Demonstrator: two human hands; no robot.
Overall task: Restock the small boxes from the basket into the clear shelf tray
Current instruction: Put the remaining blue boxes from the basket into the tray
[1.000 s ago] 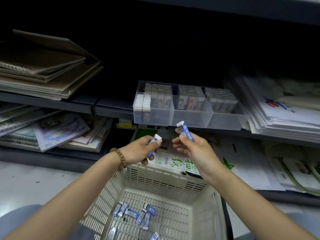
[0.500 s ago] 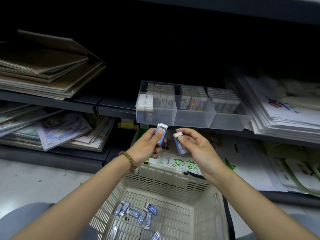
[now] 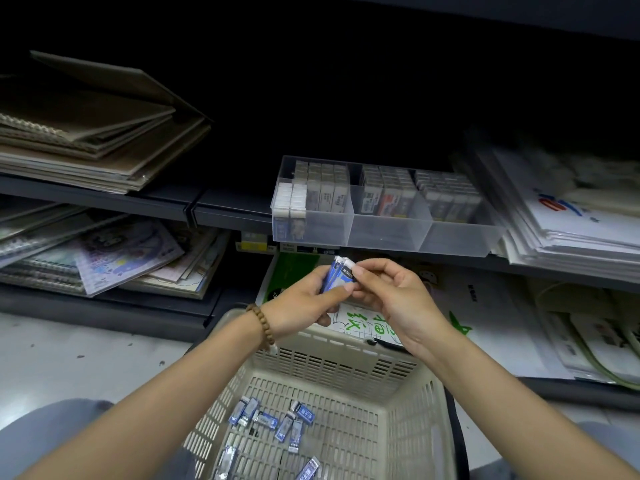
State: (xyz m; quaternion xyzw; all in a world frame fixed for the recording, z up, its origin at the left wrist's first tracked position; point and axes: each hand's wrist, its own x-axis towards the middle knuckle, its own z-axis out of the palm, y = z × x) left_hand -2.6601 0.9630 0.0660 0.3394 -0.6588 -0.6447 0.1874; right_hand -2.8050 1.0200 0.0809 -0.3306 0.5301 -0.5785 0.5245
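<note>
Left hand (image 3: 301,299) and right hand (image 3: 391,299) pinch two small blue boxes (image 3: 341,273) together above the basket (image 3: 346,362) far rim, just below the clear shelf tray (image 3: 384,233) front edge. Open room fronts each tray compartment. Loose boxes (image 3: 273,419) lie on the basket floor.

Brown notebooks (image 3: 104,140): stacked on the shelf, far up-left of the grip.
Patterned notebooks (image 3: 124,254): lower shelf, left of it.
White paper packs (image 3: 581,230): piled up-right.
</note>
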